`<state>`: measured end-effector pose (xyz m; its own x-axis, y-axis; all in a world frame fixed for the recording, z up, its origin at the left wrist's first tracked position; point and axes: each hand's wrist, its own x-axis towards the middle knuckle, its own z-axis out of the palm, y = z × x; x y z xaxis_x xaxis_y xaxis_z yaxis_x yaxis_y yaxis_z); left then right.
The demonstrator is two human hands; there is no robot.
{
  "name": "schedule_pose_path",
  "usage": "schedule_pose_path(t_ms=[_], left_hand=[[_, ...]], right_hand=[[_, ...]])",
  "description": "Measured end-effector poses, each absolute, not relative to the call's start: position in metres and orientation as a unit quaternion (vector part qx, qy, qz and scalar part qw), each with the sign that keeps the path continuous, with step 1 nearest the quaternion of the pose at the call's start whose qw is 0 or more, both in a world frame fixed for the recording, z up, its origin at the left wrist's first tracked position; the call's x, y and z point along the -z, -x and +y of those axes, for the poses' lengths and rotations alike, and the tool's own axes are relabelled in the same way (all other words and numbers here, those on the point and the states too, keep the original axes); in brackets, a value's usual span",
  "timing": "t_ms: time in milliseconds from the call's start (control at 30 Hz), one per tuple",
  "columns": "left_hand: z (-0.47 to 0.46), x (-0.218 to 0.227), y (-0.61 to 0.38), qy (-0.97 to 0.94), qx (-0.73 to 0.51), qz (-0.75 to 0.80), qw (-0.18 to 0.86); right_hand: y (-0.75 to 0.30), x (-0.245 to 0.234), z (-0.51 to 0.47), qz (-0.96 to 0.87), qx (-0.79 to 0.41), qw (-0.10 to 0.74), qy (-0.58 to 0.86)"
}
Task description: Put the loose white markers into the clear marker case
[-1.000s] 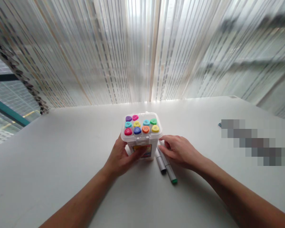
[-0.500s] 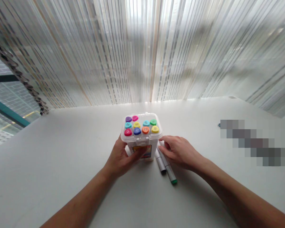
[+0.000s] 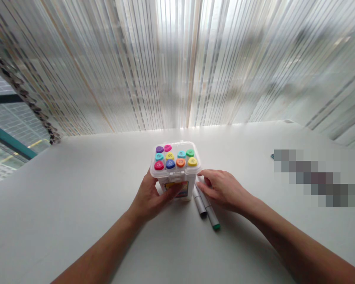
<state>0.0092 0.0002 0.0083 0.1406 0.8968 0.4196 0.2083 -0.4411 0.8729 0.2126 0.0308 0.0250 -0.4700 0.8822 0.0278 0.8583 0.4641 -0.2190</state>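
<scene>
Left of centre, the left hand (image 3: pixel 149 198) is wrapped round the box (image 3: pixel 191 184), thumb across its front, probably steadying it upright on the bench (image 3: pixel 91 173). Right of it lie two markers (image 3: pixel 212 216); the half-curled right hand (image 3: pixel 221 188) meets their far ends, grip unclear.

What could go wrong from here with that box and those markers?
Possibly two things. The green-ended marker and dark-ended marker lie on the table, so a nudge from the right hand might roll them. The plastic box, in the left hand, could tip if its grip slipped.
</scene>
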Motion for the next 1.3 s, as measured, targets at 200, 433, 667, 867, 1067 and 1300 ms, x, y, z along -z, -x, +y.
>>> schedule_pose_path(t_ms=[200,433,667,867,1067,1300], left_hand=[[-0.0002,-0.0093,-0.0093,-0.676,-0.512,0.409,0.336],[0.0007,-0.0082,-0.0084,-0.680,-0.513,0.408,0.330],[0.0000,-0.0094,-0.0093,-0.679,-0.512,0.405,0.334],[0.0001,-0.0091,-0.0093,-0.680,-0.512,0.409,0.328],[-0.0001,-0.0088,-0.0090,-0.673,-0.513,0.415,0.333],[-0.0002,-0.0092,-0.0090,-0.680,-0.510,0.411,0.329]], right_hand=[[-0.2128,-0.0254,0.0307,-0.854,-0.085,0.068,0.509],[-0.2126,-0.0254,0.0306,-0.855,-0.087,0.070,0.506],[-0.2130,-0.0250,0.0310,-0.854,-0.091,0.074,0.507],[-0.2131,-0.0259,0.0311,-0.855,-0.094,0.077,0.505],[-0.2129,-0.0257,0.0310,-0.854,-0.093,0.074,0.507],[-0.2129,-0.0255,0.0312,-0.853,-0.092,0.076,0.507]])
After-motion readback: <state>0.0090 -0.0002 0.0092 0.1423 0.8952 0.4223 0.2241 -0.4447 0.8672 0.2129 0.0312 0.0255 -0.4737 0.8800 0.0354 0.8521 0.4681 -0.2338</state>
